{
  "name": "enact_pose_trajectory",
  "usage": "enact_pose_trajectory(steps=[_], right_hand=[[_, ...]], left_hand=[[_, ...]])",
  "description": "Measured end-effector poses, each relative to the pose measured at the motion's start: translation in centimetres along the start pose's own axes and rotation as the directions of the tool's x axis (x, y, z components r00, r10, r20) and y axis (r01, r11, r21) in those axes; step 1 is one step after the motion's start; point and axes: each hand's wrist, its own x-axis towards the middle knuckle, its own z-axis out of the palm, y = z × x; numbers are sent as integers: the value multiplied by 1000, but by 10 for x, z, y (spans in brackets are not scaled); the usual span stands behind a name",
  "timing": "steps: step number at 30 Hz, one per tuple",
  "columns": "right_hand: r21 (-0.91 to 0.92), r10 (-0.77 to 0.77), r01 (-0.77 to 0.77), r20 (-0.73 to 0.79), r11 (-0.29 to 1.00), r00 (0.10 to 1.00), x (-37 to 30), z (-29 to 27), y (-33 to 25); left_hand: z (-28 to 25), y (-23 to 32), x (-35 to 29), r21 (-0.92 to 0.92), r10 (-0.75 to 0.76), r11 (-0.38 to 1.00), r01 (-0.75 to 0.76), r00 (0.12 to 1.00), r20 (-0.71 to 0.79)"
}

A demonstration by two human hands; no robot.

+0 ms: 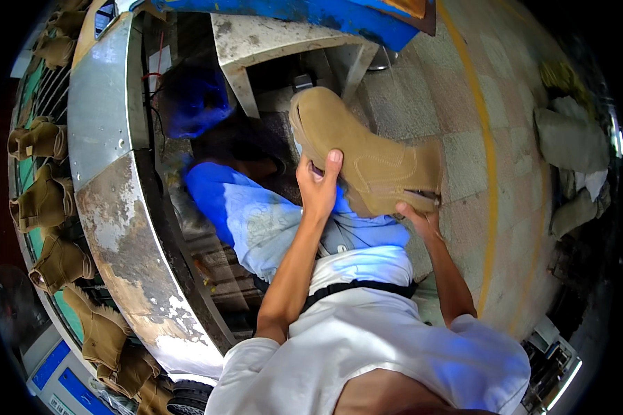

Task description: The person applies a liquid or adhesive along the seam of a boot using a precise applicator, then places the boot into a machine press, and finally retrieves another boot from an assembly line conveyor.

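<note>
A tan suede ankle boot (374,159) is held between my two hands above my lap, its toe pointing up and to the left. My left hand (317,185) grips the forefoot by the sole edge, with the thumb pressed on the upper and the fingers partly hidden under the shoe. Near the boot's top opening, my right hand (421,220) holds the lower edge of the shaft. Its thumb shows against the suede, while most of its fingers are tucked behind. A dark gap with a pale edge shows on the shaft close to the right hand.
Several similar tan boots (40,200) stand on a green rack at the left. A worn metal ledge (142,242) runs between the rack and me. Ahead stands a scuffed white stand (277,41) beside a blue plastic bag (197,100). Greyish sacks (571,142) lie at the right.
</note>
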Motion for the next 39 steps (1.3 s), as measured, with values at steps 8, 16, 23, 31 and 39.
enact_pose_trajectory(steps=[8, 16, 23, 31, 39], right_hand=[[0, 26, -26, -35, 1000, 999, -10, 10, -3], [-97, -13, 11, -19, 995, 1000, -17, 1, 25], [-85, -28, 25, -45, 996, 999, -24, 6, 17], [-289, -98, 100, 20, 952, 995, -27, 7, 11], [-186, -355, 373, 122, 909, 927, -24, 19, 0]], left_hand=[[5, 10, -1, -112, -6, 994, 1, 999, -47], [-3, 32, 5, 51, 126, 990, -129, 991, 54], [0, 60, 22, 74, 18, 997, -22, 999, 51], [-14, 80, 20, 99, 68, 992, -82, 988, 142], [-38, 96, 28, 275, -57, 961, 33, 995, 79]])
